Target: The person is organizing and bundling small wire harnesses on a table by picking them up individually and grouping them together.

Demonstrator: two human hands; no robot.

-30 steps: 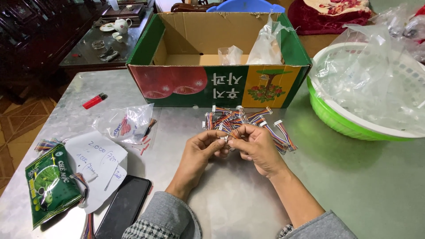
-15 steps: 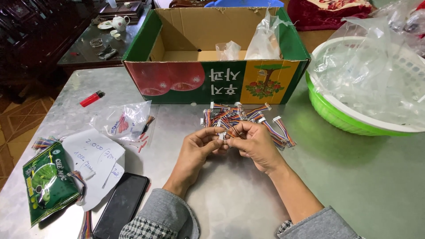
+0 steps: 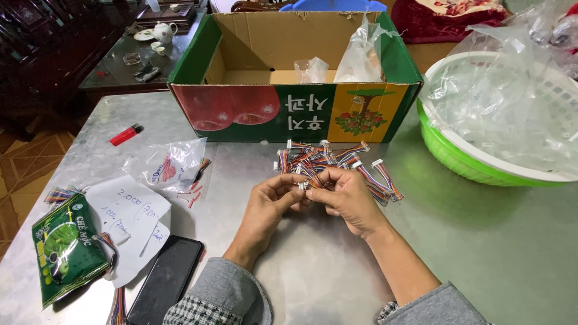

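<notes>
Both hands, left hand [image 3: 272, 201] and right hand [image 3: 343, 198], pinch one small wire connector [image 3: 303, 185].

A home used for piecework: a metal-topped table [image 3: 469, 253] stands on a patterned tile floor [image 3: 24, 162], with dark carved wooden furniture [image 3: 42, 48] behind and a low table carrying a tea set [image 3: 159, 30]. On the worktop sit a fruit carton [image 3: 295, 78], a green plastic basket [image 3: 481, 156] of clear bags and a pile of coloured wire connectors [image 3: 331, 159].

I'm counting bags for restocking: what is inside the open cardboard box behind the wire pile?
Inside the cardboard box two clear plastic bags stand against the near wall, on the right. The near wall hides their lower parts and the floor just behind it; their contents cannot be made out.
</notes>
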